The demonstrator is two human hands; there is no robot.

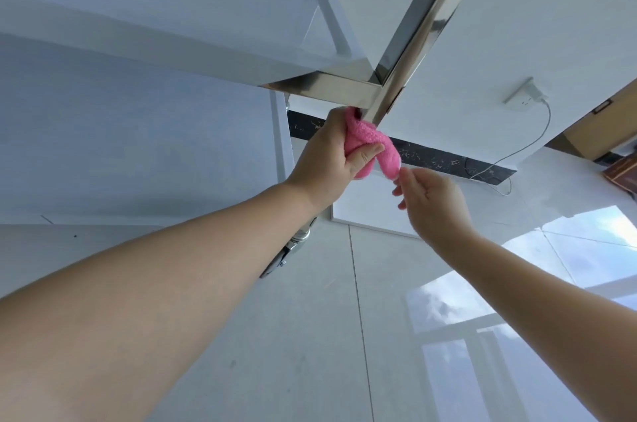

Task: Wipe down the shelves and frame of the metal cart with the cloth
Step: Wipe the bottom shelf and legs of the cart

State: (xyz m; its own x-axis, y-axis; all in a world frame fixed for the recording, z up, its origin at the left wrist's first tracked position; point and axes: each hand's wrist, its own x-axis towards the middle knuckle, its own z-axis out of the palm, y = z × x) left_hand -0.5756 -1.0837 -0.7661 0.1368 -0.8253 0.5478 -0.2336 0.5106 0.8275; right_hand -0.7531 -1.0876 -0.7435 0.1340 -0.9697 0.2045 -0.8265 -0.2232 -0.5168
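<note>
Glossy pale floor tiles (327,335) across the lower frame, mirroring a window. Metal cart (172,25) filling the upper left, its post (424,25) slanting down to centre. Left hand (331,156) gripping pink cloth (365,149) against the post's lower end, thumb pressed on. Right hand (431,200) just beside, fingers loosely curled, holding nothing.

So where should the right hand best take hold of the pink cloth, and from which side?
Probably at the loose folded end of the pink cloth that sticks out to the right of the left hand. The right hand is just below that end, so it could pinch it from below. The rest is bunched in the left hand against the cart leg.
</note>
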